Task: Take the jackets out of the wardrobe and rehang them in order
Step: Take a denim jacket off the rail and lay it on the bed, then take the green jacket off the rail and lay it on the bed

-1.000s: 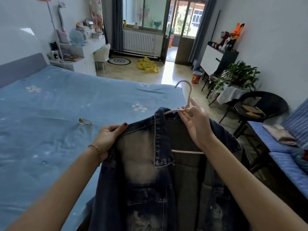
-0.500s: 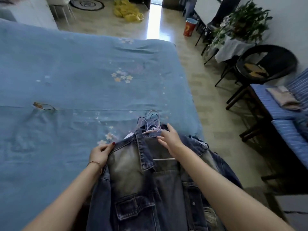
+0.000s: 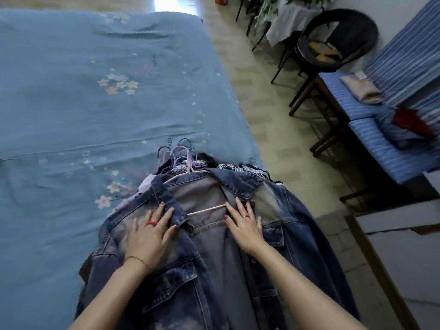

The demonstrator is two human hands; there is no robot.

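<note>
Denim jacket (image 3: 214,246) spread open and face up on the near corner of the bed (image 3: 83,91), on top of a pile of other garments. Left hand (image 3: 148,232) flat on the jacket's left front panel, fingers straight and spread, fingertips at the edge of the collar flap, grasping nothing; red ring on one finger, thin bracelet at the wrist. Right hand (image 3: 246,222) flat on the right front panel, fingers straight and fanned toward the collar, likewise grasping nothing; ring on one finger.

Between the two hands, the pale crossbar of a hanger (image 3: 206,209) lying inside the open jacket, its shoulders running up under the collar. Just beyond the fingertips, past the collar, a cluster of hanger hooks (image 3: 181,154), pale pink, lilac and blue, bunched together on the bedspread. Edges of other clothes (image 3: 238,166) peeking out beyond the collar, one in a small dark-and-white check; white and lilac fabric showing beside the left shoulder.

Far beyond the left hand, blue bedspread with small flower prints. Right of the right hand, tiled floor (image 3: 273,115); farther right, a bench (image 3: 357,108) with blue striped cushions and folded cloth on it. Beyond the bench, a round black chair (image 3: 338,36) and a plant on a small draped table.
</note>
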